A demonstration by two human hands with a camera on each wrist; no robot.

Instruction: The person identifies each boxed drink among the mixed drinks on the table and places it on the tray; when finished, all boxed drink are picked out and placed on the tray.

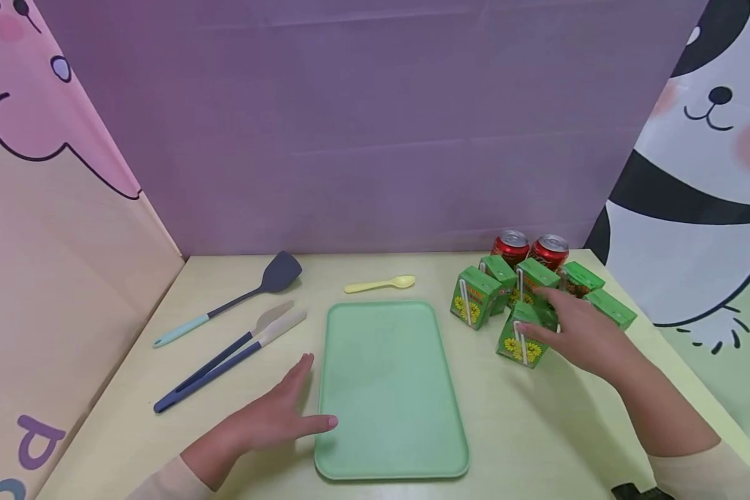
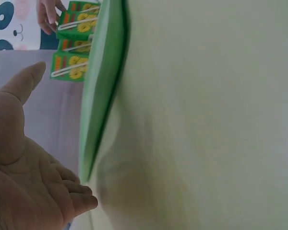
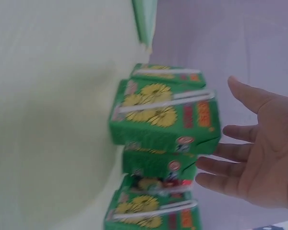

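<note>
Several green juice boxes with white straws and yellow flowers stand grouped at the right of the table. My right hand (image 1: 584, 333) reaches over them, thumb and fingers spread above the front juice box (image 1: 517, 344). In the right wrist view that hand (image 3: 264, 153) has its fingers loosely extended beside a juice box (image 3: 158, 115), with nothing gripped. A pale green tray (image 1: 387, 396) lies at the table's middle. Beside its left edge is my left hand (image 1: 269, 420), fingers straight, thumb over the rim. The left wrist view shows its bare palm (image 2: 33, 182) near the tray's side (image 2: 101, 91).
Two red cans (image 1: 511, 246) stand behind the juice boxes. A yellow spoon (image 1: 381, 284) lies behind the tray. To the left lie a spatula (image 1: 244, 297) with a dark head and blue-handled tongs (image 1: 225, 361). A purple backdrop (image 1: 375, 139) rises behind the table.
</note>
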